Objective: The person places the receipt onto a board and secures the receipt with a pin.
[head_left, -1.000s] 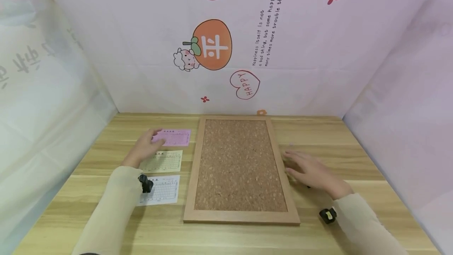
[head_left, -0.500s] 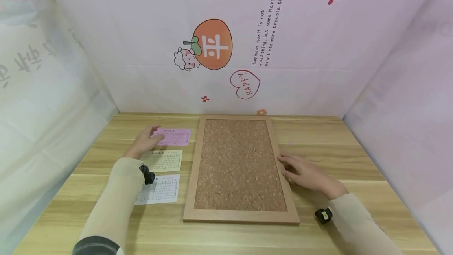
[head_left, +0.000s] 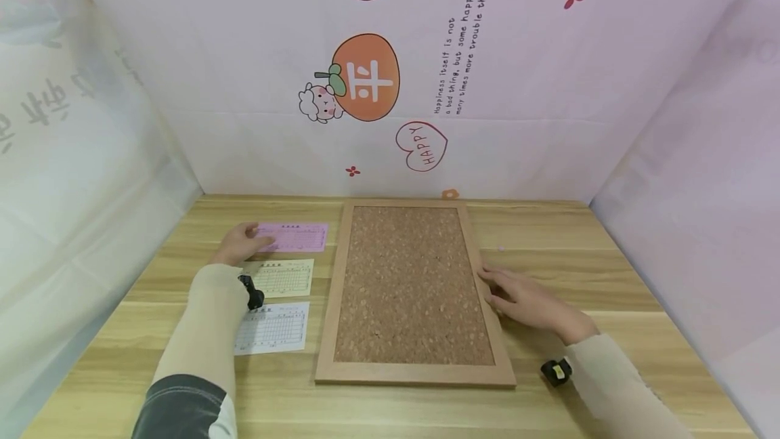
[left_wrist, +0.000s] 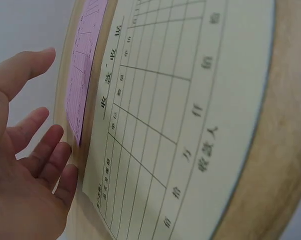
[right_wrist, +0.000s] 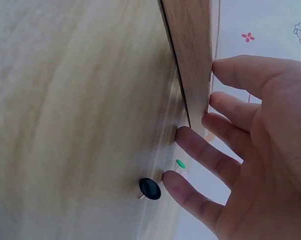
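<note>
My left hand (head_left: 237,244) is at the left end of a pink printed slip (head_left: 301,237), its fingers loosely bent and apart. In the left wrist view nothing shows between thumb and fingers. Nearer me lie a pale yellow receipt slip (head_left: 283,281) and a white slip (head_left: 277,330), both partly covered by my left arm in the head view. A wood-framed corkboard (head_left: 414,283) lies flat in the middle. My right hand (head_left: 529,300) touches its right frame edge with loosely bent, spread fingers. A black thumbtack (right_wrist: 150,189) and a green thumbtack (right_wrist: 180,164) sit by those fingers.
A small pale pink thing (head_left: 502,249) lies on the wooden table (head_left: 548,229) right of the board. Printed cloth (head_left: 518,87) closes off the back and both sides. A black wrist camera (head_left: 556,372) hangs under the right sleeve.
My left hand has drawn slightly left along the pink slip, uncovering more of it. My right hand has moved left onto the board's frame edge, then stayed there. The slips and board lie as before.
</note>
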Demonstrator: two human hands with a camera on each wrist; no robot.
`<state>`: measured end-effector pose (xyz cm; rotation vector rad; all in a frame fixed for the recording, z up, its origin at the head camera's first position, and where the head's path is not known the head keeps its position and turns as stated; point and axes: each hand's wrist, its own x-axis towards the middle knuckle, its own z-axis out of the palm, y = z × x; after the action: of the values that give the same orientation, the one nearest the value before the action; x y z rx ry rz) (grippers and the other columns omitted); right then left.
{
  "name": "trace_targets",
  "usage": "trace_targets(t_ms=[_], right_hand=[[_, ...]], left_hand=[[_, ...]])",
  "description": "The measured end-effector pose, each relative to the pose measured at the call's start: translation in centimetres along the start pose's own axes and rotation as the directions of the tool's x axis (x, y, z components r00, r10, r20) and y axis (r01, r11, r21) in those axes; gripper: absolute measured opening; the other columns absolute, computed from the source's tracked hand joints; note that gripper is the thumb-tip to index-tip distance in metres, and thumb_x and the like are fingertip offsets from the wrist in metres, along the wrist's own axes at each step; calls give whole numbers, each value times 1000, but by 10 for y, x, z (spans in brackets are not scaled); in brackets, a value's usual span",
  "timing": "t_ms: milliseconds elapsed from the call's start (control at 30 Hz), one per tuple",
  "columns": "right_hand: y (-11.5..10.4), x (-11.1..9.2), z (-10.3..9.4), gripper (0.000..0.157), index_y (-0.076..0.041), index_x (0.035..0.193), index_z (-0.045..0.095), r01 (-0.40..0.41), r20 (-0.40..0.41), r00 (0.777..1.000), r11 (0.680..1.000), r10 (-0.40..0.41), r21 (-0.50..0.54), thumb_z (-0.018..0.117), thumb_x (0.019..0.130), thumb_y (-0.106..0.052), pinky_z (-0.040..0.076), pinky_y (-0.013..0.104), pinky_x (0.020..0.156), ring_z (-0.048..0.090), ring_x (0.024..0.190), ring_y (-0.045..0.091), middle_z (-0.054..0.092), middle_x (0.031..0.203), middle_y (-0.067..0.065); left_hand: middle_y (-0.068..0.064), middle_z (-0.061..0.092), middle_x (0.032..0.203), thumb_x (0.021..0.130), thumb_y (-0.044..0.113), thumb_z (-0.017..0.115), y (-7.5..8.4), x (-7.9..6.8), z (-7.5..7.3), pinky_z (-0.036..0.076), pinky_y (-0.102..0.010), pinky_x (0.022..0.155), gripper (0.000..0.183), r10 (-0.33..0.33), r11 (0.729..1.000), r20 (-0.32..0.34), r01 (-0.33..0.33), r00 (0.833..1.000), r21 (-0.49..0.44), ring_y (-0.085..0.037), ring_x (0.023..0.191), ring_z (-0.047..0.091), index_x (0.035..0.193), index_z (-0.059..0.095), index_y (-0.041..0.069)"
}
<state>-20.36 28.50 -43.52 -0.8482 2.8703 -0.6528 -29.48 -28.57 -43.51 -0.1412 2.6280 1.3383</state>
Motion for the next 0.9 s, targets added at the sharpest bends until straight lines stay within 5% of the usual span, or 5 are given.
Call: trace_targets(t_ms=[400,700,900], right_hand=[[1,0,4,53,4,147,45,31,-24,999,1000,-31,-2,58,103,-22,33,62,106,40,135,47,39,152,25],[0,-4,2,52,5,147,45,45,-46,998,998,-47,-43,58,103,-21,32,65,105,41,134,48,42,150,25],[-1,-6,3,53,4,148,43,27,-34,999,998,-29,-53,56,104,-23,32,65,105,39,135,48,40,151,26]], left_hand=[[-35,44,140,93,41,67,4,2,-3,33,-61,107,86,-95,979,-43,101,995,180,-49,127,44,149,29,-13],[-32,60,121,90,39,72,-1,10,9,47,-53,90,71,-30,948,-154,77,988,308,-41,100,58,132,52,-15],[-29,62,114,91,36,71,-4,17,12,47,-49,83,60,-53,944,-151,99,987,315,-35,91,57,123,58,-13]])
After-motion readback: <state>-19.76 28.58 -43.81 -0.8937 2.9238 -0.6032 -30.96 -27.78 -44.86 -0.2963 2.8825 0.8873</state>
